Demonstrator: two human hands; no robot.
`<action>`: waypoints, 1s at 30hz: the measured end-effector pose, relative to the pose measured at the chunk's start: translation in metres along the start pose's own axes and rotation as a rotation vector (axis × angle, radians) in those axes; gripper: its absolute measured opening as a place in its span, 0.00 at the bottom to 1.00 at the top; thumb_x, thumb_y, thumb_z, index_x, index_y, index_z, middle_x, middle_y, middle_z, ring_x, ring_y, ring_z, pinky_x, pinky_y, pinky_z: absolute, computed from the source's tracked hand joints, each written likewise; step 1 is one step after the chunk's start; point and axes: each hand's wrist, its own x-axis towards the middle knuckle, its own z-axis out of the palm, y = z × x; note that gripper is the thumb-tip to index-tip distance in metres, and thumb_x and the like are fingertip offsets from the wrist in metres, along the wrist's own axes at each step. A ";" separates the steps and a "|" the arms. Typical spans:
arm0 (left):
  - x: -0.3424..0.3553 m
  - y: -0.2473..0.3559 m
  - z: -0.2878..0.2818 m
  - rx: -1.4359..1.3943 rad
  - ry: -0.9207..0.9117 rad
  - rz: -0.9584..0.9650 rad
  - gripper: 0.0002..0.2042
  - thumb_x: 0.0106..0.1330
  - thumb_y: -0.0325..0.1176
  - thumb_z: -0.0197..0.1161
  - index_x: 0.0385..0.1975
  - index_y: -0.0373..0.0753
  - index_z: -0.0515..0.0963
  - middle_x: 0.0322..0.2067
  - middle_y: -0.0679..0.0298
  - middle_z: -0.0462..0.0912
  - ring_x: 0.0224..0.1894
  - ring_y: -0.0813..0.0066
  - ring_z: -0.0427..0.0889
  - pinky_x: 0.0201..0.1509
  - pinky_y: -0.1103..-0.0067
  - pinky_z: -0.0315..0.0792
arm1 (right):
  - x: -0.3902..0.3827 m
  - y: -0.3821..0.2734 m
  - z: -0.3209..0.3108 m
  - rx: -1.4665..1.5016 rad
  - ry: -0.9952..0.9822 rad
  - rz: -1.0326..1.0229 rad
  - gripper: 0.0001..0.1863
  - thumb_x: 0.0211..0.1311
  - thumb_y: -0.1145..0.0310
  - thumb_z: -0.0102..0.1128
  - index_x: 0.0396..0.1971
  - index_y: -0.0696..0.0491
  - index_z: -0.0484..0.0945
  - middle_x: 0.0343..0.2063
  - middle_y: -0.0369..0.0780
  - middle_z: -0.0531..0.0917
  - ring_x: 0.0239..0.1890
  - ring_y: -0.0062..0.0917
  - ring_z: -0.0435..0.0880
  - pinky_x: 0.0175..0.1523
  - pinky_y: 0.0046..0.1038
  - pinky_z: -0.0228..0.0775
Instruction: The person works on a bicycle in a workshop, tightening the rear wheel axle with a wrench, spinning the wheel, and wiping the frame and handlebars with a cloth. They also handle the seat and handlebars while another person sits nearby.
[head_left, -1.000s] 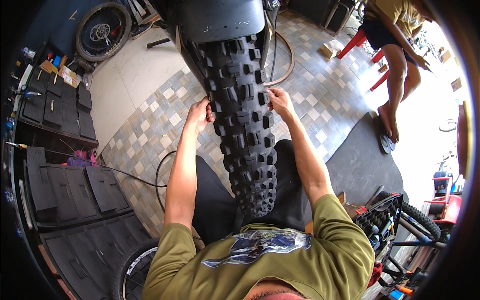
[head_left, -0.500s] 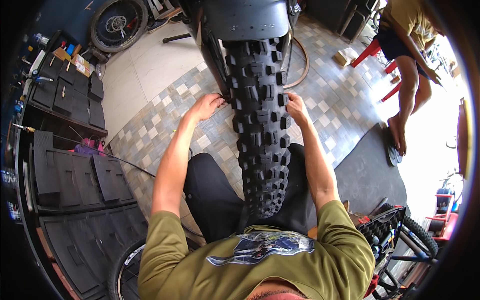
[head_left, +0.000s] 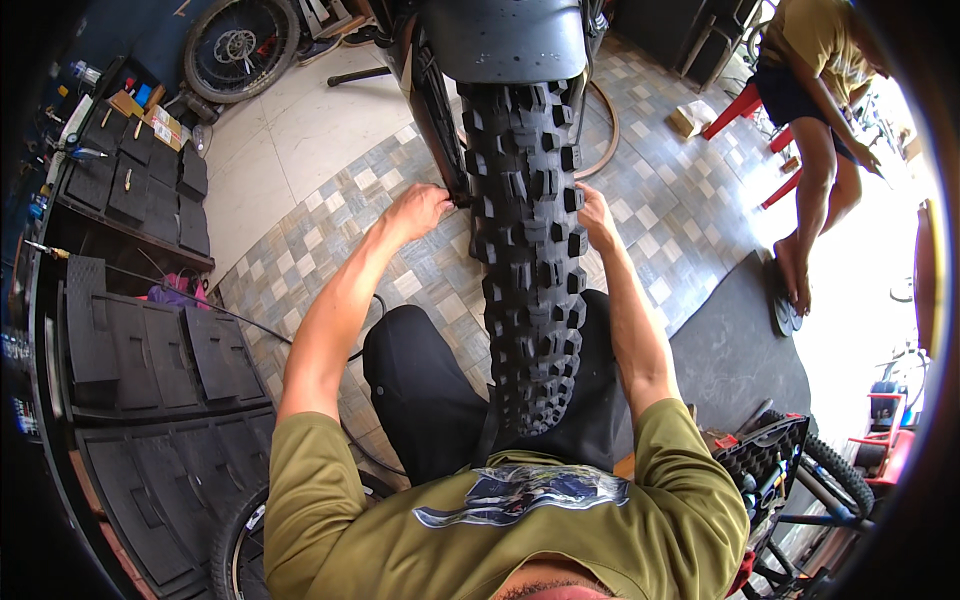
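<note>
**Head view: both hands on a knobby tyre in a workshop**

Head view looks down on a grey-and-white checkered tile floor (head_left: 330, 250), bending toward the rim. A black knobby rubber motorcycle tyre (head_left: 525, 250) stands upright in the middle, running from under a dark plastic mudguard (head_left: 500, 40) down between the person's black-trousered knees, and it hides the floor and the wheel parts behind it. To the left, stacks of black moulded plastic trays (head_left: 150, 350) fill dark shelving. A dark rubber mat (head_left: 730, 350) lies on the right, and beyond it another person (head_left: 820, 130) stands bent over beside a red plastic stool (head_left: 740, 105). A spoked wheel with a tyre (head_left: 235, 45) leans at the upper left. A black tool tray (head_left: 760, 465) sits at the lower right.

The left hand (head_left: 420, 210) presses against the tyre's left sidewall, fingers curled in at its edge. The right hand (head_left: 597, 215) lies on the right sidewall, fingers bent around the outer knobs.
</note>
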 end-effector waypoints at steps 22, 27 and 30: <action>0.035 -0.036 -0.027 -0.252 -0.463 -0.294 0.13 0.72 0.39 0.66 0.41 0.35 0.89 0.36 0.54 0.90 0.41 0.55 0.89 0.47 0.66 0.81 | 0.003 -0.005 -0.002 -0.209 -0.121 0.081 0.22 0.80 0.54 0.56 0.41 0.61 0.85 0.23 0.33 0.78 0.21 0.15 0.75 0.25 0.25 0.71; 0.007 -0.010 -0.006 -0.043 -0.092 -0.066 0.12 0.71 0.37 0.66 0.37 0.33 0.88 0.36 0.50 0.90 0.42 0.50 0.87 0.50 0.63 0.80 | 0.001 -0.005 -0.006 -0.237 -0.089 0.090 0.22 0.80 0.54 0.56 0.42 0.61 0.85 0.23 0.32 0.78 0.21 0.15 0.75 0.25 0.25 0.71; -0.009 0.026 -0.005 0.255 0.064 0.086 0.09 0.68 0.33 0.67 0.34 0.32 0.85 0.36 0.50 0.87 0.46 0.48 0.84 0.53 0.61 0.80 | -0.002 -0.008 -0.005 -0.231 -0.072 0.100 0.22 0.80 0.54 0.56 0.42 0.60 0.86 0.23 0.32 0.78 0.20 0.15 0.75 0.25 0.25 0.71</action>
